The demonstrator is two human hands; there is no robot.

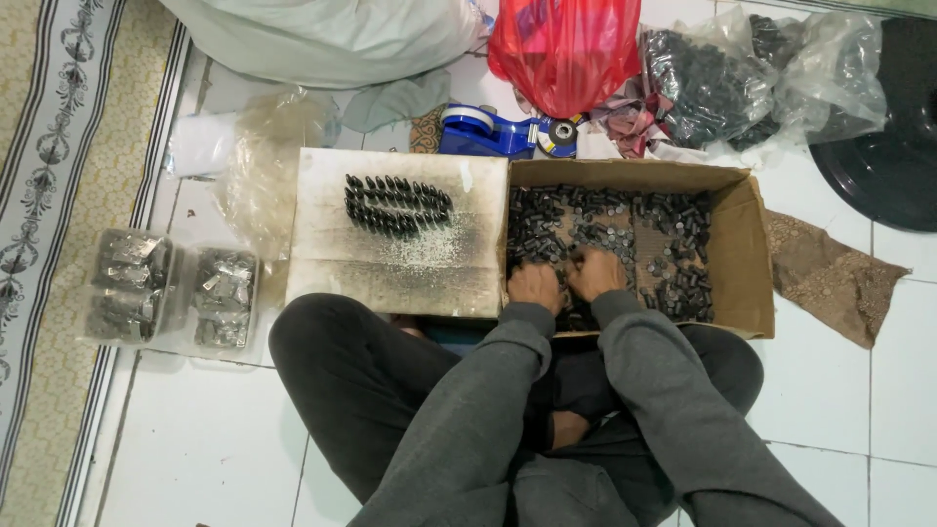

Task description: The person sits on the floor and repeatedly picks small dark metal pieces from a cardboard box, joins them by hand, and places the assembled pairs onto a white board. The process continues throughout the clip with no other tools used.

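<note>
Seated cross-legged on white tile, knees in dark trousers nearest the camera, grey sleeves running forward from the bottom edge. Both forearms angle inward and meet over the near edge of the box [742,254].

My left hand [534,286] sits knuckles-up, fingers curled down into the parts [605,234]. My right hand [595,271] is just beside it, almost touching, same pose, knuckles up, fingers bent under. Fingertips of both are buried among the small dark pieces, so I cannot tell whether either has closed on anything or how wide the fingers are spread.

The parts fill the box floor in a loose layer, thickest on the left and centre, thinner toward the right wall. Each is too small to make out in shape.

Left of the box, touching it, a pale board [390,254] carries neat rows [397,205] of dark pieces and a dusting of grit below them.

Further left, two clear packs [176,288] on the tile, contents blurred.

Beyond the box: a blue tape dispenser [483,132], a red bag [566,49], clear bags [742,78] of dark pieces. Top edge cuts these off.
</note>
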